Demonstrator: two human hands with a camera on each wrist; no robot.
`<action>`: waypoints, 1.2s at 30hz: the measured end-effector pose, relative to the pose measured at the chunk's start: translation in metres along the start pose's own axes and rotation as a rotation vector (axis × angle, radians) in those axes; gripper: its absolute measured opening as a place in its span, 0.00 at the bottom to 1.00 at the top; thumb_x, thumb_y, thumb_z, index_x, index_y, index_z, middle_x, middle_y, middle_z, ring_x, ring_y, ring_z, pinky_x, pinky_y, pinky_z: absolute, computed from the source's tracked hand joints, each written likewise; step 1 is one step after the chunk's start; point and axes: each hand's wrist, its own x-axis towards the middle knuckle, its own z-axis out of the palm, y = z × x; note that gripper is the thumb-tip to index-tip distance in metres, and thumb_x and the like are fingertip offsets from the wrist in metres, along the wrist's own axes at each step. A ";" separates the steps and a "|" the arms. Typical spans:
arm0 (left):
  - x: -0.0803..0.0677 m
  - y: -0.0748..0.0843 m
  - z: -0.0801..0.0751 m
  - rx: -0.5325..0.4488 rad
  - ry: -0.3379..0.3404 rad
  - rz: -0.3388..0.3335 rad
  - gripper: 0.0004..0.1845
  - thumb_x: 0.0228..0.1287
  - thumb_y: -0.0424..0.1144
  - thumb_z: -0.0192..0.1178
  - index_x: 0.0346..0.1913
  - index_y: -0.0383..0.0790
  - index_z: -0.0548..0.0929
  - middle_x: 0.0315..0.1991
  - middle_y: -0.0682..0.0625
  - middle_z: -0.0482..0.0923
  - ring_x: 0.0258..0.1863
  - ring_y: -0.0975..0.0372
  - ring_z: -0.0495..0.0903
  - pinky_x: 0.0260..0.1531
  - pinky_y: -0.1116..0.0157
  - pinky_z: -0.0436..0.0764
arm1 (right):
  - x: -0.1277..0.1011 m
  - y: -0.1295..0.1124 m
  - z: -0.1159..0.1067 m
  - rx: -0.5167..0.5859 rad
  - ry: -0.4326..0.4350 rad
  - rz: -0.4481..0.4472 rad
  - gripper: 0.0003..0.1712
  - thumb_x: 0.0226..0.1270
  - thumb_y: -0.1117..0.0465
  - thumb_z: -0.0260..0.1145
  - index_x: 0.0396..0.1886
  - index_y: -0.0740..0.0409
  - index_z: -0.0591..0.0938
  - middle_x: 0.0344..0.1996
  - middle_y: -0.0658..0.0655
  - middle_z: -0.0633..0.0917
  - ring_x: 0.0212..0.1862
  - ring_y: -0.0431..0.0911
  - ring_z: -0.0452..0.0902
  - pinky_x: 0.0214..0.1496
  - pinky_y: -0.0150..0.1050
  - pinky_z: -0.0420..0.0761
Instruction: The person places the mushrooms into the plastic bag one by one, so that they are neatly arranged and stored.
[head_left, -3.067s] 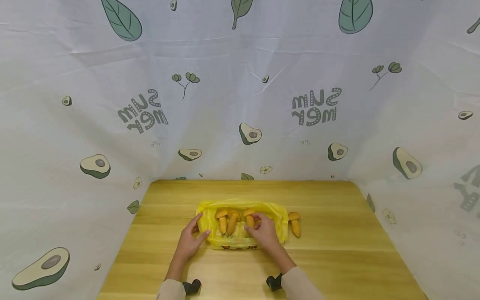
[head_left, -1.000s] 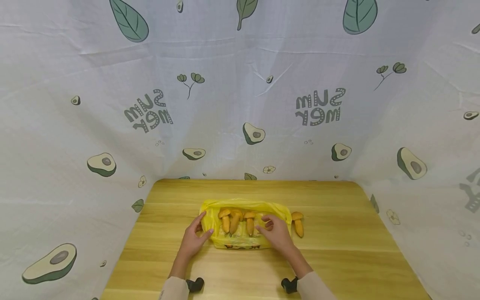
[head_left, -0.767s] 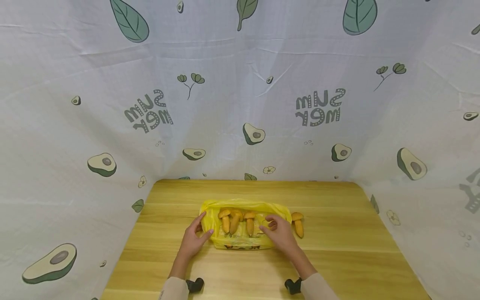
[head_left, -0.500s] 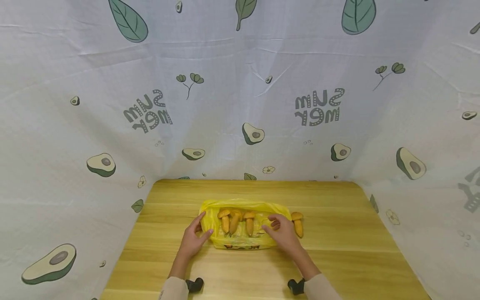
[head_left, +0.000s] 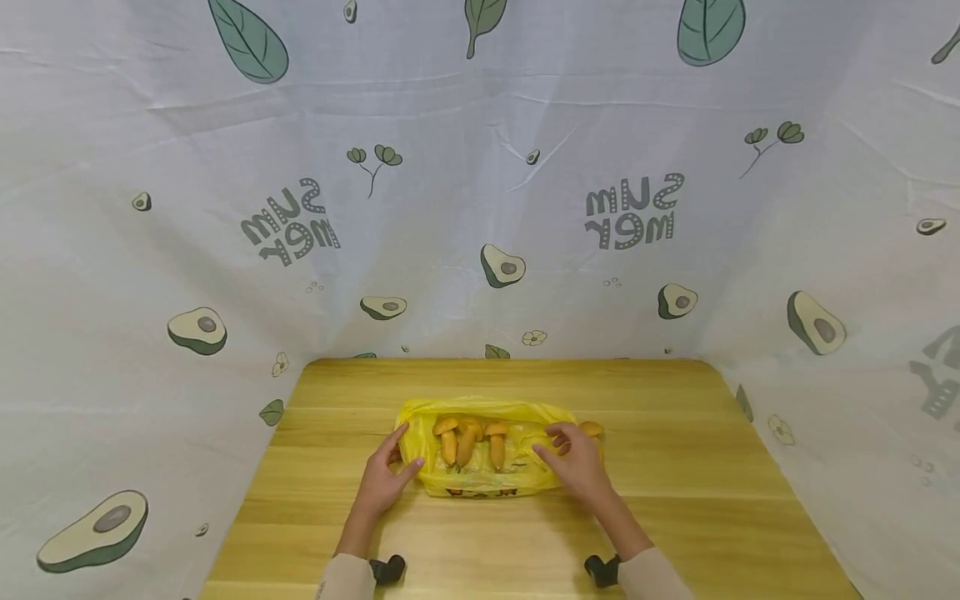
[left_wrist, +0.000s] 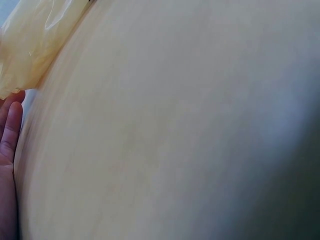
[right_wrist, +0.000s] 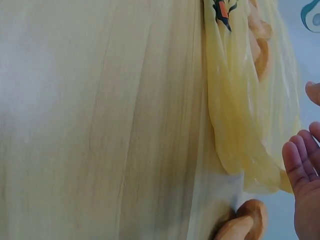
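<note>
A yellow plastic bag (head_left: 487,482) lies spread wide on the table, its mouth facing up. Inside it are three orange-brown mushrooms: a left one (head_left: 447,446), a middle one (head_left: 467,444) and a right one (head_left: 497,447). A fourth mushroom (head_left: 592,428) lies just outside the bag's right end, partly hidden by my right hand. My left hand (head_left: 381,482) rests at the bag's left end, thumb and fingers spread and touching its edge. Above the bag's right end is my right hand (head_left: 583,468), fingers loosely bent with nothing between them.
The wooden table (head_left: 675,517) reaches past the bag on all sides. A pale cloth (head_left: 420,225) printed with avocados and leaves hangs around its back and sides. Dark wrist-worn devices (head_left: 602,571) sit at both cuffs.
My right hand let go of the right mushroom inside the bag. Since then it has moved rightward and now partly covers the loose mushroom. My left hand has stayed at the bag's left end.
</note>
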 end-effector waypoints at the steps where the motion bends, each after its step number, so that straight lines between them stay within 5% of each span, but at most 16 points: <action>1: 0.000 0.000 0.000 -0.001 0.000 0.000 0.41 0.67 0.47 0.71 0.79 0.47 0.66 0.74 0.41 0.69 0.59 0.51 0.81 0.60 0.56 0.81 | 0.000 0.000 -0.001 -0.007 0.002 0.003 0.26 0.64 0.54 0.78 0.56 0.62 0.84 0.46 0.61 0.86 0.45 0.51 0.81 0.49 0.42 0.83; 28: 0.001 -0.001 0.000 -0.002 -0.001 -0.009 0.40 0.67 0.47 0.71 0.79 0.49 0.66 0.74 0.42 0.70 0.57 0.53 0.81 0.60 0.55 0.80 | -0.002 0.029 -0.037 0.001 0.116 -0.030 0.25 0.65 0.56 0.77 0.55 0.66 0.82 0.45 0.63 0.85 0.45 0.55 0.82 0.48 0.48 0.86; 36: 0.000 -0.001 0.000 -0.010 -0.001 -0.003 0.40 0.67 0.48 0.71 0.79 0.50 0.66 0.73 0.42 0.70 0.57 0.53 0.81 0.59 0.56 0.81 | -0.002 0.041 -0.047 0.011 0.153 -0.030 0.26 0.64 0.57 0.78 0.55 0.67 0.82 0.47 0.65 0.86 0.46 0.57 0.82 0.46 0.41 0.86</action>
